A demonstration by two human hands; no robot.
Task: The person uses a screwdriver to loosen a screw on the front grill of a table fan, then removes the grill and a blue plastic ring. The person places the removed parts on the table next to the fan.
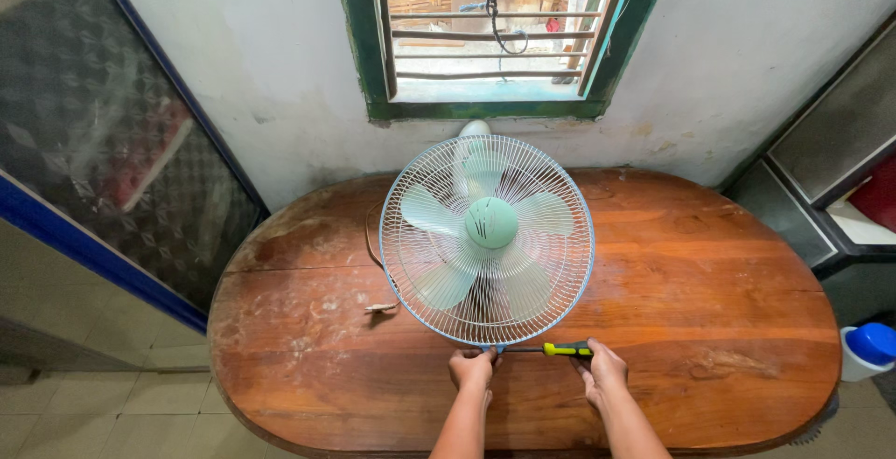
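Note:
A pale green electric fan (487, 235) with a round wire guard stands on an oval wooden table (709, 282), facing me. My left hand (472, 368) grips the bottom rim of the guard. My right hand (605, 366) holds a screwdriver (558, 350) with a yellow and black handle, lying level, its shaft pointing left to the guard's lower edge beside my left hand.
The fan's cord (373, 268) runs over the table at the left of the guard. A barred window in a green frame (495, 34) sits in the wall behind. A white bottle with a blue cap (868, 349) stands on the floor at the right.

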